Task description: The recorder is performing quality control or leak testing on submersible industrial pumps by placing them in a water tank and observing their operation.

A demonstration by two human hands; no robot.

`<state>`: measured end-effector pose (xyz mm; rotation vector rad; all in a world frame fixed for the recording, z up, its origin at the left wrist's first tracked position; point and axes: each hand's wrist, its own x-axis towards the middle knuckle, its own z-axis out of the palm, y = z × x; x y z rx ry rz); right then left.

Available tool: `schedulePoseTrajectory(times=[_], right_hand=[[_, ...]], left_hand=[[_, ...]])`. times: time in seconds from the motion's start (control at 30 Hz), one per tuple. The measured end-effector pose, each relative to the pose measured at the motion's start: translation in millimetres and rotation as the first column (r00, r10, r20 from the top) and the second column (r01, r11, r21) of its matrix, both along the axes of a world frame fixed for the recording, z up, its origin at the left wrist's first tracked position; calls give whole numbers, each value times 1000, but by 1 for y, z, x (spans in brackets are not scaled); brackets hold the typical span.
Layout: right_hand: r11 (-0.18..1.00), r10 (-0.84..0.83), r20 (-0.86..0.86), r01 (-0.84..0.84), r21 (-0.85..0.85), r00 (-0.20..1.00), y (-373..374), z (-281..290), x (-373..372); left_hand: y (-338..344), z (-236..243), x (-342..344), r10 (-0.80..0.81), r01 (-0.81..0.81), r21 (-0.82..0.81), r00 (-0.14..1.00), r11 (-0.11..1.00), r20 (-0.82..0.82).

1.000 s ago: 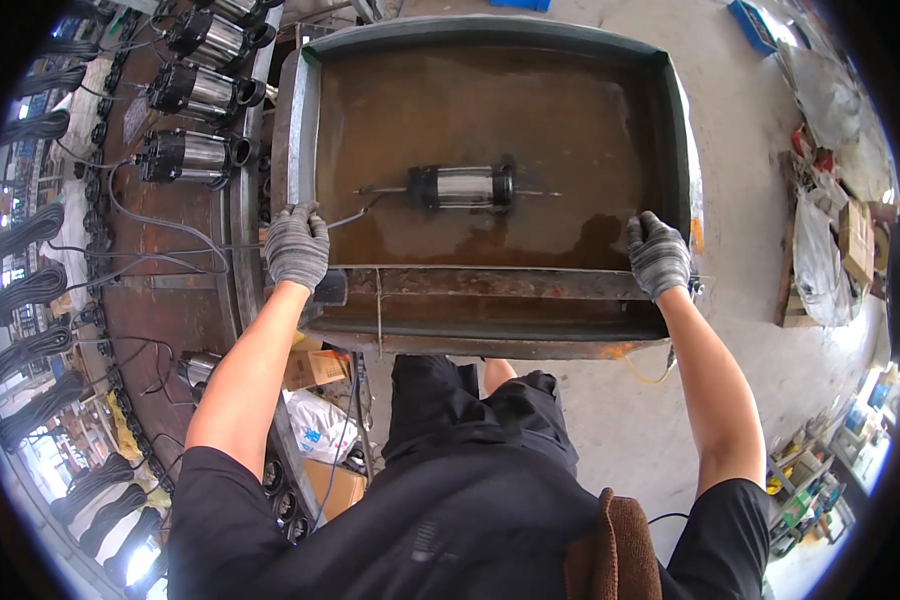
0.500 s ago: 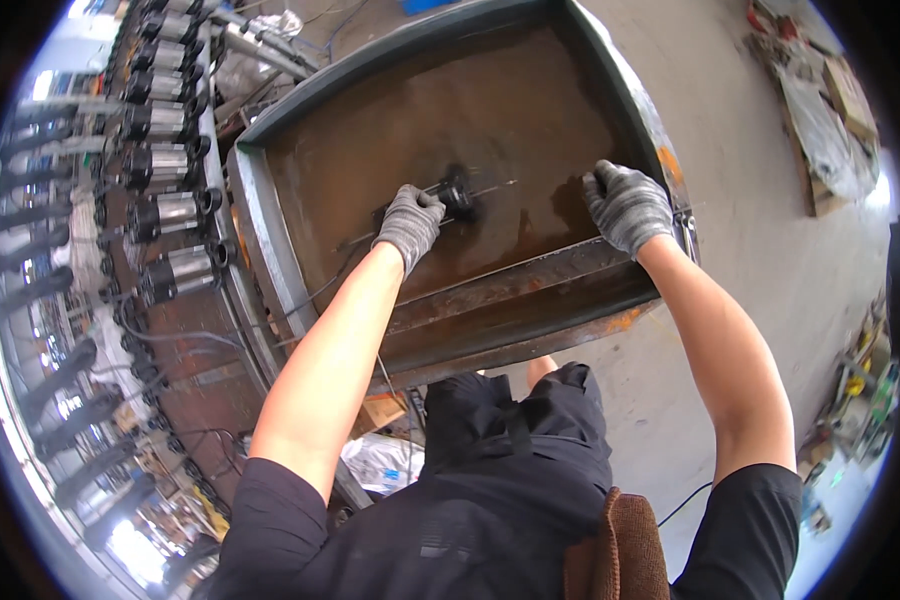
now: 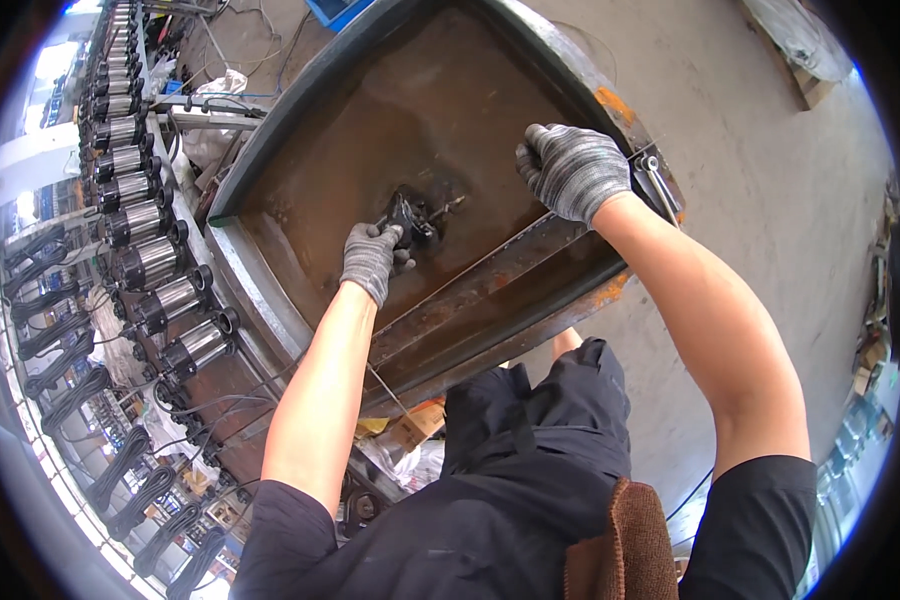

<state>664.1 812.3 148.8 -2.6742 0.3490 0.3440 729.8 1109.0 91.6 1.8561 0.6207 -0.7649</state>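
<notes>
Head view: your left hand (image 3: 372,258), in a grey knit glove, reaches into the rusty metal tray (image 3: 440,110) and its fingers are curled closed around the near end of a small dark pump motor (image 3: 410,215). The motor lies on the tray floor, roughly mid-tray, a bit nearer the near edge than the far one, with a thin shaft or wire sticking out of its far end toward the right. Most of its body is hidden by the glove, so the exact grip points are hard to tell.

Your right hand (image 3: 572,170), also grey-gloved, sits on the tray's near right corner, fingers bent over the rim and pressed together, clamped on the edge. Just beside it, at that corner, a shiny metal clamp or handle piece (image 3: 656,182) touches the rim; cannot tell if the glove touches it.

A rusty steel crossbar (image 3: 490,290) runs along the tray's near edge, below both hands.

Left of the tray, a long row of silver-and-black cylindrical pump motors (image 3: 140,215) lines a bench, well apart from your hands. Black coiled cables (image 3: 65,400) hang along the bench's outer edge. Concrete floor (image 3: 730,130) lies right of the tray.
</notes>
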Motion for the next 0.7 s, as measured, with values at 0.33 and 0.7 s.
schedulePoseTrajectory(times=[0.33,0.7], right_hand=[[999,27,-32,-28,-22,999,3,2,3],[999,12,64,-10,-33,998,2,-6,0]], left_hand=[[33,10,-27,15,-18,73,999,997,40],[43,2,-31,-10,3,105,998,995,69]])
